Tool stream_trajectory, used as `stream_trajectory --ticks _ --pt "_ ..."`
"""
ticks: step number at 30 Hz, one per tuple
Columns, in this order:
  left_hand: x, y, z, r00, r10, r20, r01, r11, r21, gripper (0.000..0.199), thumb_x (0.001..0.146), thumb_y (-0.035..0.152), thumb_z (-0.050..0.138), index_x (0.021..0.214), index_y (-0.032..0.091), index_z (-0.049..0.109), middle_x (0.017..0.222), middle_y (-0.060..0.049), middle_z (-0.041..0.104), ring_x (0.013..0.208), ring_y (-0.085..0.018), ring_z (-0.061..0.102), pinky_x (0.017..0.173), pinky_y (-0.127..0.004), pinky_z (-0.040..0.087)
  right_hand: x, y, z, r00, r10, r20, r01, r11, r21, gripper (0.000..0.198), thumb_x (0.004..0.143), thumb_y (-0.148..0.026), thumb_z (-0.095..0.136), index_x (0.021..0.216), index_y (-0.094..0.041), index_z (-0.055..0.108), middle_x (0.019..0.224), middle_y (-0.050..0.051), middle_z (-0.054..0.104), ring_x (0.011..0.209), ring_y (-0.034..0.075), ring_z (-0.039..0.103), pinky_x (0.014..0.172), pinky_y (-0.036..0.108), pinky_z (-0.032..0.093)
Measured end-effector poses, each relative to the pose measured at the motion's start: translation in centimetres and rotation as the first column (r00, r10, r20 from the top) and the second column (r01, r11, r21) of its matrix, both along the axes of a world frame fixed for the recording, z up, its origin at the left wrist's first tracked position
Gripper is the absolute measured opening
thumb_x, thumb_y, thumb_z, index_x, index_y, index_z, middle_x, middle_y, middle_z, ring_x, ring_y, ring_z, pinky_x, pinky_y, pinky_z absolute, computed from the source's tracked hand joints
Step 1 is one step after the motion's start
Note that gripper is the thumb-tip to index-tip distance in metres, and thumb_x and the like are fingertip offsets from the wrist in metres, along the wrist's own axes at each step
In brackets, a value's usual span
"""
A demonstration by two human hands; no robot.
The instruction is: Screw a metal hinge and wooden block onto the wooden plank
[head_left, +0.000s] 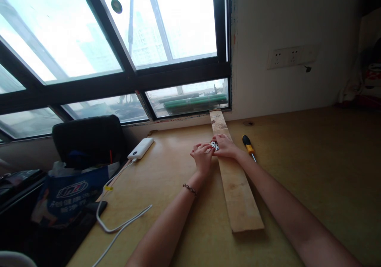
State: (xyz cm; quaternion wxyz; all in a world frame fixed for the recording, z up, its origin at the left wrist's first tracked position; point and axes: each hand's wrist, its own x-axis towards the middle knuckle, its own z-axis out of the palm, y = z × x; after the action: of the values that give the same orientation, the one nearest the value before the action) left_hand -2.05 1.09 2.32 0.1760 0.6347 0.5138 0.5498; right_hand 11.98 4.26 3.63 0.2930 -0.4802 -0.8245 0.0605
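A small hinge-like metal piece [214, 145], shiny with dark holes, lies between my two hands at the left edge of a long wooden board [238, 191]. From the left, my left hand [203, 152] has its fingers closed in a pinch on the piece; the fingertips partly cover it. My right hand [224, 146] rests across the board, thumb and fingers curled around the piece from the other side. Just right of that hand, a screwdriver [248, 145] with a black and yellow handle lies on the table.
The board lies on a wooden table [178, 171] and reaches the window wall. At the table's left edge sits a white power bank [141, 148] with a white cable [110, 230]. A black chair [89, 140] and a blue bag [70, 195] stand beyond that edge. Sockets [285, 56] are on the wall.
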Motion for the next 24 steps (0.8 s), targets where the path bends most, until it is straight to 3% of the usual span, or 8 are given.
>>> stream_trajectory --ticks 8,17,24 --pt "-0.1 0.4 -0.9 0.972 0.108 -0.211 -0.11 0.994 0.006 0.008 0.072 0.033 0.065 0.076 0.029 0.07 0.085 0.001 0.07 0.097 -0.02 0.054 0.095 -0.039 0.021 0.0 -0.1 0.0 1.0 0.004 -0.002 -0.004 1.0 0.009 0.057 0.062 -0.053 0.065 0.103 -0.017 0.052 0.103 0.01 0.058 0.102 0.026 0.047 0.092 0.04 0.032" --pt "-0.1 0.5 -1.2 0.959 0.14 -0.245 -0.144 0.99 0.003 0.014 0.074 0.039 0.061 0.078 0.03 0.07 0.088 0.002 0.07 0.096 -0.02 0.056 0.094 -0.04 0.022 0.0 0.2 -0.2 1.0 0.012 0.001 -0.012 1.0 0.014 0.056 0.061 -0.051 0.066 0.103 -0.018 0.052 0.102 0.009 0.058 0.103 0.026 0.046 0.093 0.04 0.031" --pt "-0.2 0.4 -0.8 0.952 0.086 -0.294 -0.099 0.995 -0.027 0.018 0.076 0.041 0.057 0.078 0.029 0.071 0.095 0.0 0.068 0.098 -0.022 0.054 0.094 -0.043 0.023 0.0 0.3 -0.4 1.0 0.016 -0.006 -0.016 1.0 0.025 0.054 0.062 -0.05 0.066 0.103 -0.017 0.052 0.103 0.009 0.058 0.102 0.025 0.047 0.093 0.038 0.032"
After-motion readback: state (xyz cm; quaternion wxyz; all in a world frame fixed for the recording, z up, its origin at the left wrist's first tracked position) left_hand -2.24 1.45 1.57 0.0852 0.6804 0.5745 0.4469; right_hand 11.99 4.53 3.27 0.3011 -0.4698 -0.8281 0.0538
